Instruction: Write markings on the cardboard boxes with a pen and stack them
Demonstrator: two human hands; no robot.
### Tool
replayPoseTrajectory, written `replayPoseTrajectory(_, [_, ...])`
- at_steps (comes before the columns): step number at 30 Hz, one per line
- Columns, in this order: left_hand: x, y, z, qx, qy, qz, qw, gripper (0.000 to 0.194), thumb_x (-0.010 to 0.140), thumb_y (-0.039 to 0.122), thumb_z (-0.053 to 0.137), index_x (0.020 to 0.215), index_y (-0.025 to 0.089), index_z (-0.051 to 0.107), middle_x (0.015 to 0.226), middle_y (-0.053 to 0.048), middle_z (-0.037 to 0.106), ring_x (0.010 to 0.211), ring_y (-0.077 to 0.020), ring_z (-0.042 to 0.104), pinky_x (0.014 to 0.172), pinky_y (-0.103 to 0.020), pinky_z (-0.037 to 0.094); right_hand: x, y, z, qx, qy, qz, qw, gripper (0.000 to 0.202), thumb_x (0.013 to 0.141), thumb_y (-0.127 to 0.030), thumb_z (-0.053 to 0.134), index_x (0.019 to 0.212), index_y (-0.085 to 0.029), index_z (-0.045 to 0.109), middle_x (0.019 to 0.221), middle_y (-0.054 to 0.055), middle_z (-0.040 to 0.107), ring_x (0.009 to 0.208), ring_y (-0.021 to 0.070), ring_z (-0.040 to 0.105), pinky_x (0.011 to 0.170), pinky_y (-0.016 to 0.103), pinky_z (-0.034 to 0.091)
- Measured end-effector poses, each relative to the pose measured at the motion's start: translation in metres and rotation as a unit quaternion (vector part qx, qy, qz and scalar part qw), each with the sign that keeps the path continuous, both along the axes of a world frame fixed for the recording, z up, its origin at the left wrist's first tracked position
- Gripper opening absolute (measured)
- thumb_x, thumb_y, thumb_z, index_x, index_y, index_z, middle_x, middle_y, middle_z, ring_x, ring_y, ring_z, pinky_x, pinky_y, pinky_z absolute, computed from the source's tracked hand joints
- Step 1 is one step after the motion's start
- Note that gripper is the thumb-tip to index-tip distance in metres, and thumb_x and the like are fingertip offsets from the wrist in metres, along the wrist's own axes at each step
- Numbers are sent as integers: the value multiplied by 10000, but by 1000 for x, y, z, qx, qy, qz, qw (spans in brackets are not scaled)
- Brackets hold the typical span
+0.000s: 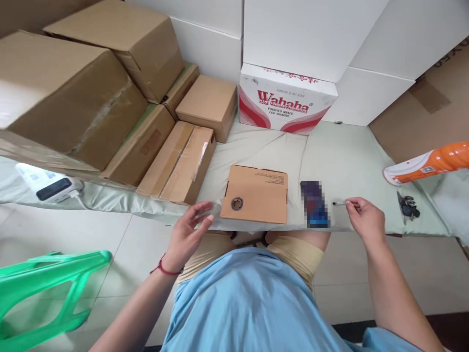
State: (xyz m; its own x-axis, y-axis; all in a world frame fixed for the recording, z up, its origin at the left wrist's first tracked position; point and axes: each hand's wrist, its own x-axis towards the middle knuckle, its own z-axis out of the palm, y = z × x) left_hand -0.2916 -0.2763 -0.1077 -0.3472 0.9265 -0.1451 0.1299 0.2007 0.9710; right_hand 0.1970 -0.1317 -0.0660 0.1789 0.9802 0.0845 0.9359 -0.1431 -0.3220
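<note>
Pinched, my right hand (366, 217) holds a slim stick (339, 203); my left hand (189, 231) gapes, empty, beside the closed carton (260, 193).

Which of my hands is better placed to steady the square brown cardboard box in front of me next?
Probably your left hand: it is open, left of the box, while your right hand, farther off, pinches a slim pale stick.

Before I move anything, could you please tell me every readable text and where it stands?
"Wahaha ®" on the white carton
"PURIFIED WATER FOR DRINKING" on the same carton
Too small or unclear: all other print, including on the flat brown box, orange bottle and right carton.
</note>
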Motion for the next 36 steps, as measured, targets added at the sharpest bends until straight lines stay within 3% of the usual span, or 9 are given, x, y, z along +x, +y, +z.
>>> replayPoseTrajectory(6, [25,5,-6,8,-7,2,1000,740,900,710,749,1425,192,681,1556,-174,657,1446,-356,641,1250,-538,518,38,21,-12,-205,-260,98,939,587,1008,-242,443,1567,-230,623,1280,144,780,1010,284,769,758,358,512])
replayPoseTrajectory(11, [36,34,-9,8,16,-11,1000,787,961,784,603,1450,175,703,1522,-147,692,1475,-349,619,1297,-540,457,31,39,-10,-225,-295,158,915,489,1075,-322,384,1458,-259,682,1313,120,791,1043,303,773,710,360,461])
replayPoseTrajectory(15, [26,63,-16,49,84,-74,992,751,986,776,560,1408,181,738,1505,-144,704,1456,-324,641,1292,-510,468,33,42,-7,-226,-319,179,903,331,1006,-326,486,1183,-210,740,980,133,828,845,295,760,634,347,373])
replayPoseTrajectory(21, [20,80,-10,150,254,6,955,485,1072,573,554,1353,217,725,1532,-149,676,1441,-291,640,1223,-512,523,33,29,26,8,-87,21,996,144,822,-398,630,817,-254,635,626,30,639,615,244,624,632,363,416])
replayPoseTrajectory(23, [27,71,-12,167,276,52,945,421,1085,512,546,1331,206,698,1487,-170,675,1406,-289,641,1135,-494,576,15,24,43,113,92,-28,989,205,821,-457,670,739,-287,589,576,2,544,560,220,540,599,378,419])
replayPoseTrajectory(25, [36,59,-19,162,264,75,948,417,1064,507,585,1333,197,652,1397,-181,668,1258,-272,684,982,-436,628,-16,21,60,155,307,-31,938,235,820,-485,725,733,-310,595,556,-13,497,503,189,449,517,363,354])
replayPoseTrajectory(28, [44,46,-31,138,204,60,967,496,1021,526,641,1379,193,554,1248,-144,649,942,-197,694,805,-357,618,-77,20,75,59,505,58,859,220,840,-459,740,951,-269,748,661,28,671,471,133,403,474,315,286])
replayPoseTrajectory(31, [43,47,-36,127,187,17,974,519,1012,531,631,1389,201,496,1159,-103,651,808,-159,652,736,-321,576,-140,23,75,-58,536,190,821,292,868,-464,768,1056,-241,758,855,54,766,595,143,523,550,303,402])
replayPoseTrajectory(36, [31,66,-31,110,220,-25,969,404,1029,494,558,1303,200,524,918,-22,665,662,-150,600,629,-291,491,-227,39,43,-111,525,325,779,216,896,-426,746,850,-224,688,663,-33,588,602,125,467,571,276,360])
